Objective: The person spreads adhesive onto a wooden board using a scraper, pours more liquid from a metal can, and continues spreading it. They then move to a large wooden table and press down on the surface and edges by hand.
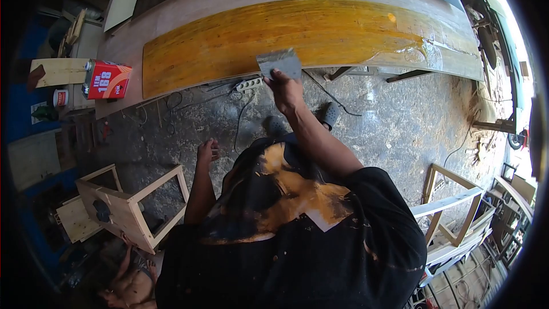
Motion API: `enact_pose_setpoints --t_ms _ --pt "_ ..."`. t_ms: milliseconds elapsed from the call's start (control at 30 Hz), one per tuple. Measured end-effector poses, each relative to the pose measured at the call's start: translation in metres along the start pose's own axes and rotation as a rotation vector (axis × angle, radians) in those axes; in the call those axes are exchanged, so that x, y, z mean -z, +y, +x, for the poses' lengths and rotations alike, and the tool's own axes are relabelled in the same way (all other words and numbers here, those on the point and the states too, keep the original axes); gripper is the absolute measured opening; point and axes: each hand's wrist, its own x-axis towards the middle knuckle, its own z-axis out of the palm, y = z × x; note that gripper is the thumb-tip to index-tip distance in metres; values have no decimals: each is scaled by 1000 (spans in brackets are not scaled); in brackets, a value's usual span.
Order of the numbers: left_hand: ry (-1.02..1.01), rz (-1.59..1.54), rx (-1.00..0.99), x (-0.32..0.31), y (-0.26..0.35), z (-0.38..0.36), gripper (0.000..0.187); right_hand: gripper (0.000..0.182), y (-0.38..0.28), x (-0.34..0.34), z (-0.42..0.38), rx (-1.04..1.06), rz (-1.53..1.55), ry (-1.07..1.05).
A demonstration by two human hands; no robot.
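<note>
My right hand [284, 91] grips a flat grey metal scraper [280, 64], thumb on its face, over the front edge of a long board. Wet amber glue [257, 34] covers most of the board's near strip; towards the right end it thins into a glossy, wavy edge. Down at my left side hangs my left hand [208, 150], loosely curled with nothing visible in it. A red can [108, 80] marked LEM 168 stands at the board's left end.
Below the board, a white power strip [249, 84] and cables lie on the stained floor [389, 114]. Wooden frames stand behind me, one at left [137, 206] and one at right [457, 200]. Another person [134, 280] is at the lower left. A small white tub [60, 98] sits beside the can.
</note>
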Motion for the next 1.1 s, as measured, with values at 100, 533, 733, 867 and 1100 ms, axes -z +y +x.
enact_pose_setpoints --t_ms 100,533,733,867,1100 --pt "-12 -36 12 8 -17 -4 33 20 -47 5 4 253 -370 -117" --pt "-14 -162 35 -5 -36 -2 29 42 -26 119 32 767 -1203 482" --pt "43 -103 -18 9 -18 -14 30 37 44 10 10 732 -1099 -92" --pt "52 -106 -61 16 -13 -22 33 19 10 -27 6 980 -1450 -458" --pt "32 -192 -39 -7 -46 -10 33 20 -58 -15 57 1021 -2489 -782"
